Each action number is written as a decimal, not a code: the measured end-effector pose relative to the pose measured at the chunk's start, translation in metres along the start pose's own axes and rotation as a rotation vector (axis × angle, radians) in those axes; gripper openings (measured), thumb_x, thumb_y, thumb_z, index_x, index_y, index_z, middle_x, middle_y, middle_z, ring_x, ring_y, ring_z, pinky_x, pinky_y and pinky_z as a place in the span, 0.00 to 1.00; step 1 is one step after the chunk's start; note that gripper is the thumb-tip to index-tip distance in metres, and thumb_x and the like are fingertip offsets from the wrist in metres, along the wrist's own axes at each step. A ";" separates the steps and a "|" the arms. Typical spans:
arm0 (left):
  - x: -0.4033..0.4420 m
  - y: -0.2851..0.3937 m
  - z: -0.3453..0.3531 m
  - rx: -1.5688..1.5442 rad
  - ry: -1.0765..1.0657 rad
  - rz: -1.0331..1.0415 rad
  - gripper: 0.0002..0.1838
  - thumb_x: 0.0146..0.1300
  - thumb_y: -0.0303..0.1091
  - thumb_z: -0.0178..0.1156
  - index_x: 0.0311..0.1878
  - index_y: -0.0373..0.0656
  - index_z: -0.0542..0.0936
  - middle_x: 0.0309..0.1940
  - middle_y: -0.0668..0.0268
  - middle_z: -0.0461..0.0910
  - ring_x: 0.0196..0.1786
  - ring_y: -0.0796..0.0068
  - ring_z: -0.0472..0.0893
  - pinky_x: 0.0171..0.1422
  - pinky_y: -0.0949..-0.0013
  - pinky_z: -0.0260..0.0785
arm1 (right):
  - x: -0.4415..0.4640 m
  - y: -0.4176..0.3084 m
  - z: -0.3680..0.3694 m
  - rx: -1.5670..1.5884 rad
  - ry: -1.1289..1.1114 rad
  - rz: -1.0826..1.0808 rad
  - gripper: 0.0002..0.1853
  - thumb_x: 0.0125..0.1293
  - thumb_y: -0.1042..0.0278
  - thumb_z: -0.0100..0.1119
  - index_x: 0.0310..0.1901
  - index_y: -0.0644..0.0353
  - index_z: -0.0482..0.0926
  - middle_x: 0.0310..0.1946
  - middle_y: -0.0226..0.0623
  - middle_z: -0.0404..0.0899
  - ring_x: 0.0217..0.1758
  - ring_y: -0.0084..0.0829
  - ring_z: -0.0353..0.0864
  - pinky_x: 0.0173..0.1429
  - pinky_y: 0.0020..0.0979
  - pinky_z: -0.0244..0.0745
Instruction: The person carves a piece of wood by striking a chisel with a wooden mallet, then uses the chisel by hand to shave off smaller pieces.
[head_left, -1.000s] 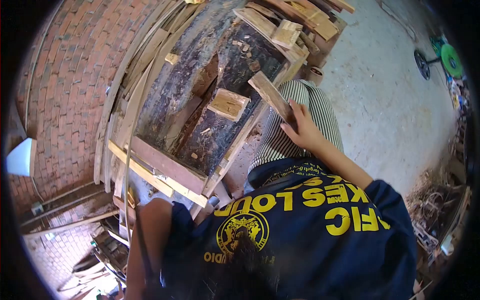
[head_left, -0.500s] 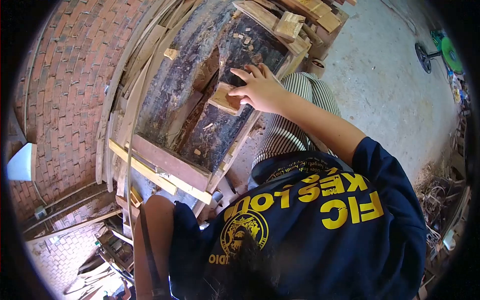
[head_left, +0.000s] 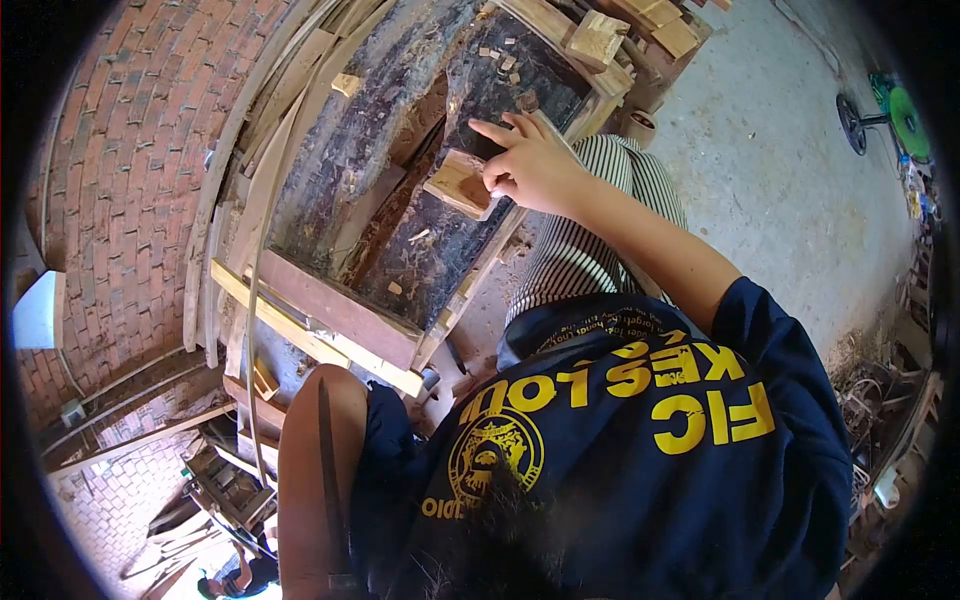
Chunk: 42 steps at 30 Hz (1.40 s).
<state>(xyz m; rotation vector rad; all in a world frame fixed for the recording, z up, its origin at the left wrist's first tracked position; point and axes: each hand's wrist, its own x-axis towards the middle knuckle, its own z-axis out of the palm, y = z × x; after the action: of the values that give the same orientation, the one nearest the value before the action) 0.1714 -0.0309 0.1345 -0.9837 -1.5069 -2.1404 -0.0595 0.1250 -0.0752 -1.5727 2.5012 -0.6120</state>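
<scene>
On the dark worktop lies a short, hollowed wooden block [head_left: 458,186]. My right hand [head_left: 530,165] is at its right end, with the thumb and one finger closed together on the edge and other fingers stretched out above the worktop. Part of a plank [head_left: 552,130] shows behind the hand, close to the worktop's right edge; the rest of it is hidden. Several small wood chips [head_left: 505,62] lie farther up the dark surface. My left arm hangs down at the lower left, and its hand is out of view.
Long wooden strips [head_left: 262,190] line the bench's left side. A thick crossboard [head_left: 340,310] closes its near end. A wood block [head_left: 597,38] sits on stacked boards at the top. A green fan [head_left: 908,122] stands at the right. Another person [head_left: 240,578] is at the lower left.
My right hand has let go of the plank it held over my lap and moved left to the hollowed block. Its thumb and finger have closed at the block's end.
</scene>
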 end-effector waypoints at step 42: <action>-0.027 -0.173 -0.068 1.162 0.684 -0.817 0.23 0.49 0.31 0.72 0.50 0.36 0.80 0.41 0.58 0.85 0.42 0.73 0.82 0.50 0.68 0.72 | 0.007 0.018 -0.033 1.180 -0.039 -0.047 0.35 0.60 0.77 0.59 0.70 0.56 0.61 0.60 0.38 0.69 0.60 0.28 0.69 0.62 0.29 0.65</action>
<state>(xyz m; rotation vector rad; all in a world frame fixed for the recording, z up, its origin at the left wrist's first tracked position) 0.0586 -0.0310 -0.0155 0.7659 -2.3710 -1.1923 -0.0874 0.1347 -0.0516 -1.0861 1.4533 -1.6052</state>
